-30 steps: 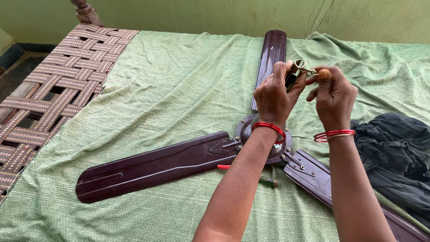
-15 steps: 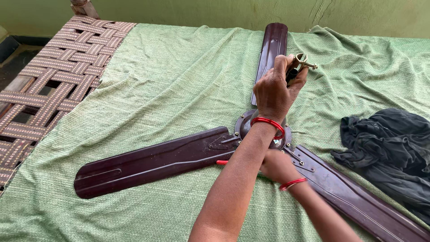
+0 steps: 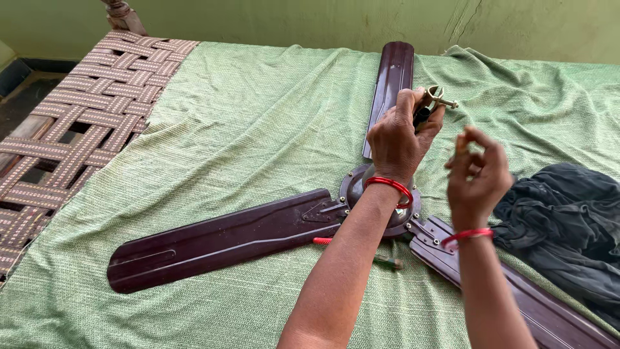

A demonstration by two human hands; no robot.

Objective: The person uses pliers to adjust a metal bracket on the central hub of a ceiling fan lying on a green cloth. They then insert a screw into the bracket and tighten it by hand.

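Across the green cloth (image 3: 245,129) spread over the woven cot (image 3: 77,123), we see a dark brown ceiling fan (image 3: 381,200) lying flat, its motor hub just below our left hand. One blade (image 3: 219,239) stretches toward eight o'clock, a second blade (image 3: 391,84) toward twelve, and a third blade (image 3: 516,297) toward four, passing under our right wrist.

Our left hand (image 3: 397,142) sits above the hub at about twelve o'clock from it, fingers wrapped tight around the fan's dark downrod (image 3: 423,116), whose brass-coloured clamp with a cross bolt (image 3: 439,99) sticks out past our knuckles. Our right hand (image 3: 478,171) hovers at three o'clock from the left, near it but not touching, fingertips pinched together; whether something small lies between them we cannot tell. Both wrists carry red bangles.

Under our left forearm a red-handled screwdriver (image 3: 381,258) lies on the cloth, beside the hub at its six o'clock. At three o'clock from our right hand, a crumpled black garment (image 3: 568,220) rests on the cloth.
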